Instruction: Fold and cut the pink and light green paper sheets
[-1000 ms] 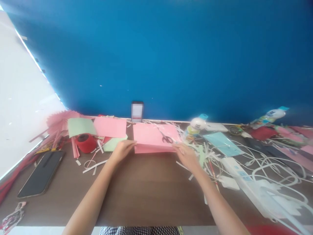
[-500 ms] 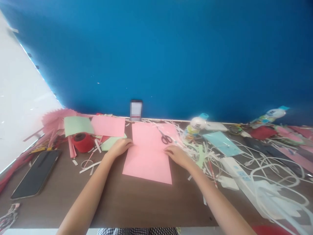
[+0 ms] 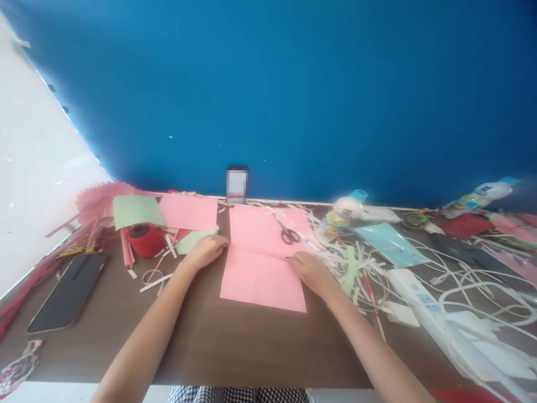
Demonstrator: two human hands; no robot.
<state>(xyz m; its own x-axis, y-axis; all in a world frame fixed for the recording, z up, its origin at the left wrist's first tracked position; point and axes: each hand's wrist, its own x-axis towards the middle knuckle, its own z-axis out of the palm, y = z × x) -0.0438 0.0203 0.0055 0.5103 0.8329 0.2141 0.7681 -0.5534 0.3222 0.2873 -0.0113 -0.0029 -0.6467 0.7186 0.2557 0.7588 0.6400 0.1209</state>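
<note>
A pink sheet of paper lies on the brown table in front of me, with a raised crease line running across it between my hands. My left hand is closed at the sheet's left edge, fingertips at the end of the crease. On the right edge, my right hand pinches the paper at the other end of that line. Scissors with dark handles rest on the far part of the pink paper, just beyond my right hand.
At left are a red spool, a green paper piece and a dark phone. White paper strips, a glue bottle, a blue packet and a power strip with cables crowd the right. A small phone leans on the blue wall.
The crease across the pink sheet shows more sharply, and the near part of the sheet has shifted slightly right. Both hands stay at its edges. The whole view has shifted a little.
</note>
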